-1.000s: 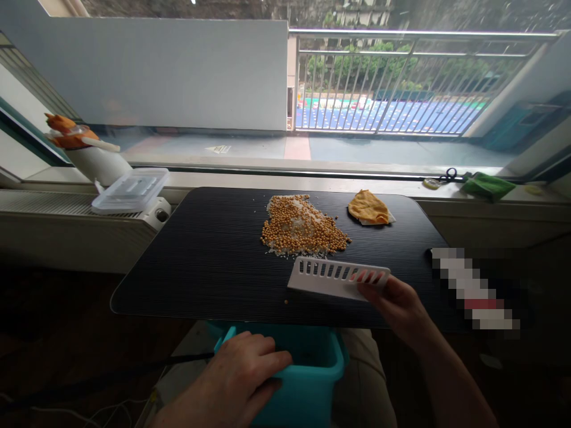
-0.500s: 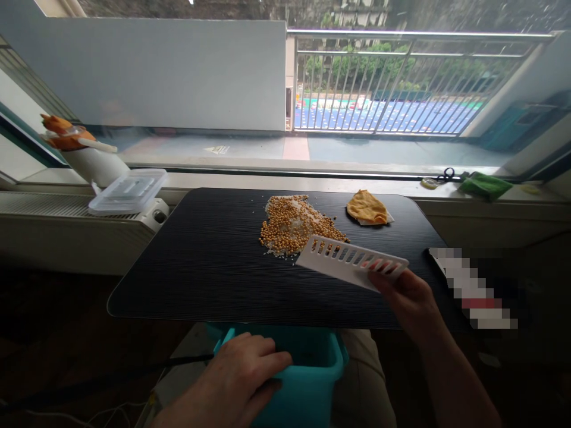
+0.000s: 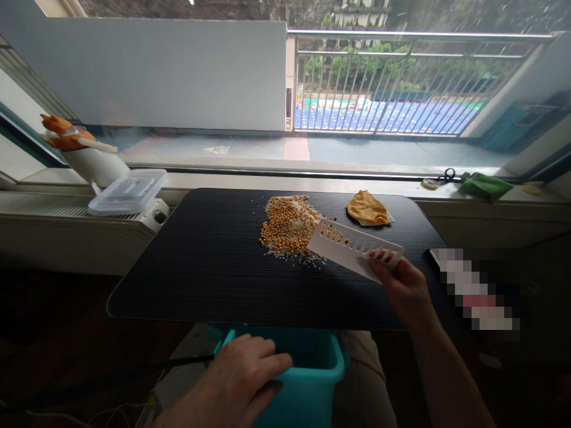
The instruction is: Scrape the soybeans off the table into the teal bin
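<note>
My right hand [image 3: 405, 291] pinches one end of a white slotted plastic strip [image 3: 343, 258] above the table. The strip's far end reaches the right edge of a pile of yellow beans [image 3: 285, 223] mixed with white grains that look like rice. Some white grains lie scattered just in front of the pile. Below the table's front edge, my left hand [image 3: 247, 371] has its fingers curled over the rim of a teal plastic bin [image 3: 314, 375]. The inside of the bin is dark, so I cannot make out its contents.
The black table [image 3: 187, 267] carries a folded yellow cloth [image 3: 368, 208] at back right. A clear plastic lid [image 3: 129, 191] rests on the radiator at left. On the windowsill are a green cloth [image 3: 486, 186] and black-handled scissors [image 3: 448, 175]. A blurred-out object hangs by the table's right edge.
My right hand and the slotted strip have moved up and slightly away, with the strip's tip against the pile. More white grains show in front of the pile. My left hand stays put.
</note>
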A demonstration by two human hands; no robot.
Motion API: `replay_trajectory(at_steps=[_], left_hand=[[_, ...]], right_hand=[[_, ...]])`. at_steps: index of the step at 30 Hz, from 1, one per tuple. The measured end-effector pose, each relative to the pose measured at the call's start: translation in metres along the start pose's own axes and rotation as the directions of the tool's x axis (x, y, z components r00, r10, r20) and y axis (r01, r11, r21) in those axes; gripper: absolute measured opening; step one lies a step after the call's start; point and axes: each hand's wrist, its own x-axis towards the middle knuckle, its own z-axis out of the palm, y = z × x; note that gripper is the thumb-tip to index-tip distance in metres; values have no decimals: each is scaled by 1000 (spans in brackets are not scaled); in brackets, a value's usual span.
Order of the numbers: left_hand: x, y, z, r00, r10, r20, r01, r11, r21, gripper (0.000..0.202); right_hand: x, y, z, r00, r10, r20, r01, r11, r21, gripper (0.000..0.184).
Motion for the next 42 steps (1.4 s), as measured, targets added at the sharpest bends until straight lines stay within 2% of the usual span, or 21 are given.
replay_trajectory(at_steps=[6,11,17,24,30,32,37,42], left_hand=[[-2,2,0,1000,-3,13,3,1000,-10,29],[-1,3,-1,1000,-9,17,9,1000,-5,31],[0,3,-1,1000,-15,15,15,1000,-11,28],[-2,4,-1,1000,3,21,-3,1000,-2,28],[-1,4,-2,1000,9,6,-9,1000,-15,26],[-1,4,-2,1000,9,0,-9,1000,-14,27],[-2,3,-1,1000,19,-6,-19,1000,-10,29],[1,4,-2,1000,12,-4,-12,1000,0,27]], right_hand=[[-4,-2,-2,997,0,81,-1,1000,14,31],[-5,0,-3,999,3,50,-3,1000,5,31],[-9,1,-8,996,8,85,-11,999,33,26],[-15,6,-17,999,5,42,-5,1000,-3,25],[-18,8,-21,997,6,80,-5,1000,-15,23],[-20,6,-21,996,12,88,-11,1000,-10,23],[-18,6,-16,1000,-3,22,2,1000,22,26],[-15,8,-14,997,-2,77,1,1000,10,24]])
